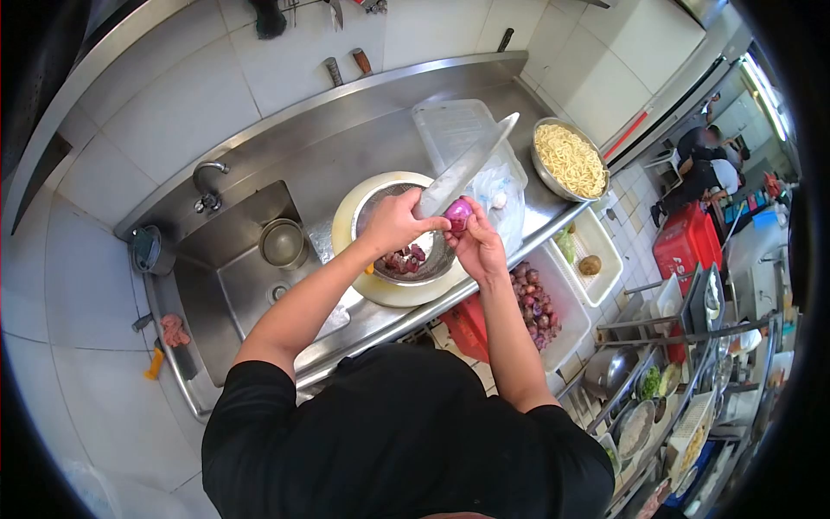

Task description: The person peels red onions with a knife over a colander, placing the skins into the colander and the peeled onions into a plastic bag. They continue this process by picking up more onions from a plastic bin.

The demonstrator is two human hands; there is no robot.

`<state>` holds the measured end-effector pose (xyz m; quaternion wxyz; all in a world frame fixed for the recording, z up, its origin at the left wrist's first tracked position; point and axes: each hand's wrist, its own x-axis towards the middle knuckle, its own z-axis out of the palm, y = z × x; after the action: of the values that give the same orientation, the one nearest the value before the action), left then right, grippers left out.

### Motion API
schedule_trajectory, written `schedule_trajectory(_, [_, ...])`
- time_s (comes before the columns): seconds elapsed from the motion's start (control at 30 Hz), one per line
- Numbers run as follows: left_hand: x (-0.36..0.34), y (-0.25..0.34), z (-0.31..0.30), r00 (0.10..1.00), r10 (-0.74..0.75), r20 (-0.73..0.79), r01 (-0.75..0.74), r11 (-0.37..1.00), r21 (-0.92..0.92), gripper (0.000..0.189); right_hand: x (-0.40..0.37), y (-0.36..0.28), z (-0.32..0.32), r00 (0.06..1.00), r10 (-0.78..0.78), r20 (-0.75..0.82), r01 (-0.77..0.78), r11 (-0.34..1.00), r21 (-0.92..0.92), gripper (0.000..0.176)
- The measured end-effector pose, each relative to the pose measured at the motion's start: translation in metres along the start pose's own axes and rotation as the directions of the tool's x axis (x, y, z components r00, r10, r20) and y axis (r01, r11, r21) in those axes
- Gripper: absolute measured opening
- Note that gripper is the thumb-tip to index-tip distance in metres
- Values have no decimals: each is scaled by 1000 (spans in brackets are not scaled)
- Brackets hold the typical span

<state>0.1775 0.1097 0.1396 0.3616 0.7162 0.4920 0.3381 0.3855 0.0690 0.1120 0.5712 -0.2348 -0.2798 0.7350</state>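
Note:
My left hand (393, 227) is closed around a large, wide-bladed knife (471, 160), its blade slanting up and to the right. In the fingers of my right hand (481, 249) is a red onion (458, 214), right against the blade near my left thumb. Both hands are over a metal colander (367, 212) with dark red onion peels (405, 259) in it. Beneath the colander is a round cream-coloured board (344, 227) on the steel counter. The knife's handle is hidden by my left hand.
A sink (229, 277) with a metal pot (283, 243) lies left. Right are a plastic bag (497, 208), a clear lid (445, 121) and a bowl of noodles (571, 160). Below the counter edge stands a crate of red onions (534, 307). People (705, 169) are far right.

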Motion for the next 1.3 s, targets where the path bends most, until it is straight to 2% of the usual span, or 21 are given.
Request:
schedule_trajectory(0.17, [0, 10, -2, 999, 47, -4, -47, 998, 38, 66, 2, 1, 4, 999, -20, 33, 20, 1000, -14, 44])
schedule_trajectory(0.27, [2, 6, -2, 997, 79, -27, -76, 992, 99, 67, 2, -3, 11, 999, -49, -8, 49, 997, -64, 43])
schedule_trajectory(0.37, [3, 7, -3, 989, 124, -79, -121, 991, 52, 62, 2, -6, 16, 997, -74, 9, 74, 990, -123, 42])
schedule_trajectory(0.47, [2, 6, -3, 982, 159, -102, -151, 985, 83, 58, 2, -2, 16, 996, -86, -14, 84, 989, -125, 42])
schedule_trajectory(0.57, [0, 2, -9, 963, 269, -17, -261, 947, 189, 49, 9, 9, -5, 995, -95, -38, 91, 991, -102, 39])
schedule_trajectory(0.77, [4, 6, -23, 985, 98, -140, -96, 995, 18, 51, 3, -8, 12, 996, -62, -65, 61, 998, -27, 40])
schedule_trajectory(0.8, [5, 11, -26, 987, 93, -129, -92, 996, 11, 54, 4, -7, 11, 997, -60, -40, 60, 998, -19, 40])
schedule_trajectory(0.9, [8, 7, -17, 965, 228, -127, -225, 973, 44, 58, 5, -6, 13, 998, -60, 7, 60, 998, -21, 41])
schedule_trajectory(0.93, [6, 9, -17, 985, 153, -76, -153, 988, 15, 67, 5, -6, 15, 998, -59, 14, 60, 998, -26, 41])
schedule_trajectory(1.03, [8, 15, -17, 991, 135, -24, -134, 991, 21, 68, 5, -2, 19, 997, -64, 35, 66, 997, -48, 44])
schedule_trajectory(1.13, [10, 12, -15, 994, 112, 5, -112, 993, 37, 67, 5, 1, 17, 995, -88, 48, 92, 992, -89, 48])
schedule_trajectory(1.3, [8, 10, -11, 992, 123, 17, -123, 992, 18, 52, 4, 6, 18, 989, -149, 14, 149, 982, -119, 44])
